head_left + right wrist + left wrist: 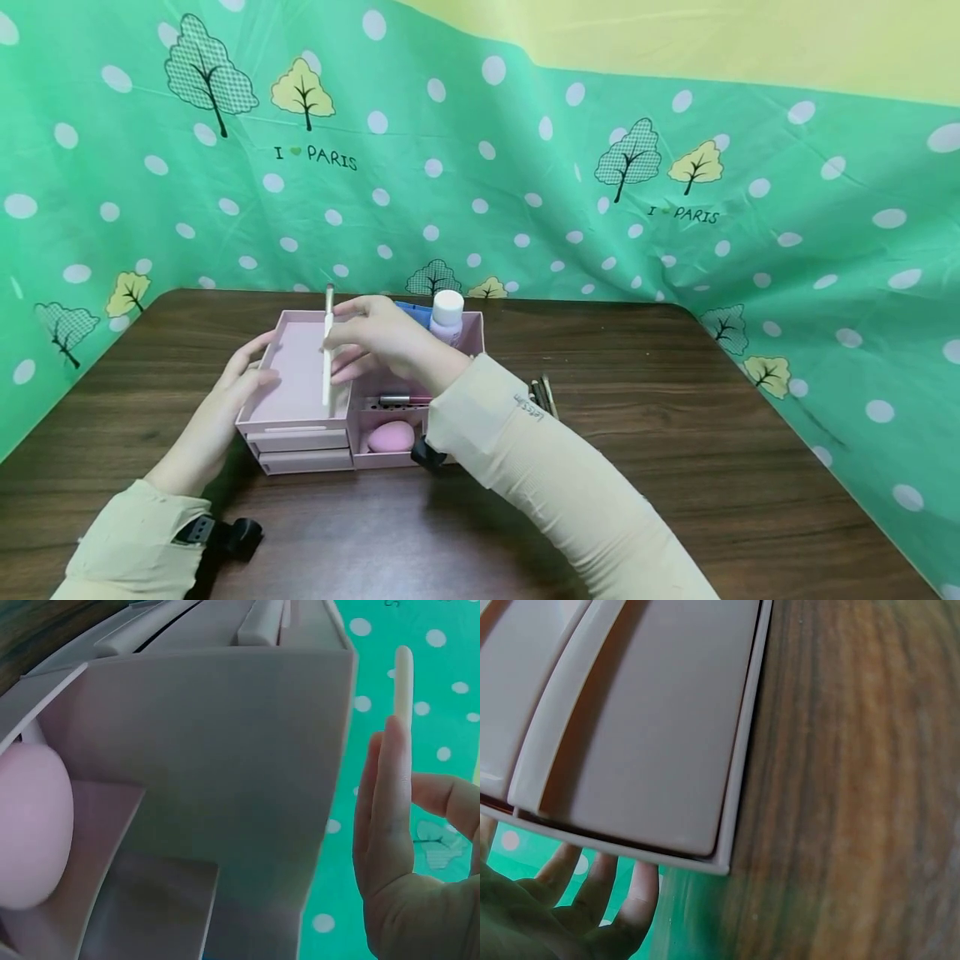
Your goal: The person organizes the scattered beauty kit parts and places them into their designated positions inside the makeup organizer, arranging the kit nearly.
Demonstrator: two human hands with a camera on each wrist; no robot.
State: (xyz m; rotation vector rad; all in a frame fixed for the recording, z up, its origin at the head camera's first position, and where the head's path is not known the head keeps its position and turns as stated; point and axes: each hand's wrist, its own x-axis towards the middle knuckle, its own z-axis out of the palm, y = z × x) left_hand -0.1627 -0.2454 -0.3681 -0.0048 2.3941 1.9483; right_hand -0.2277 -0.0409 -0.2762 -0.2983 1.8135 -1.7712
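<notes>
A pink desk organizer (300,375) with two small drawers on its left stands on the table. My left hand (225,408) holds its left side, with the thumb over the top rim and the fingers (641,900) along the outer wall. Above the flat top, my right hand (382,337) pinches a slim white-handled brush (327,358), upright with its brown tip upward. In the right wrist view this hand (397,847) is beside the organizer wall (225,765), the pale handle (404,682) sticking out past its fingertips.
In the organizer's right part are a white bottle (447,315), a blue packet (415,312), a pink tube (405,401) and a pink egg-shaped sponge (392,437). Several slim sticks (546,395) lie on the wooden table (637,442) to the right. A green dotted curtain (480,183) hangs behind.
</notes>
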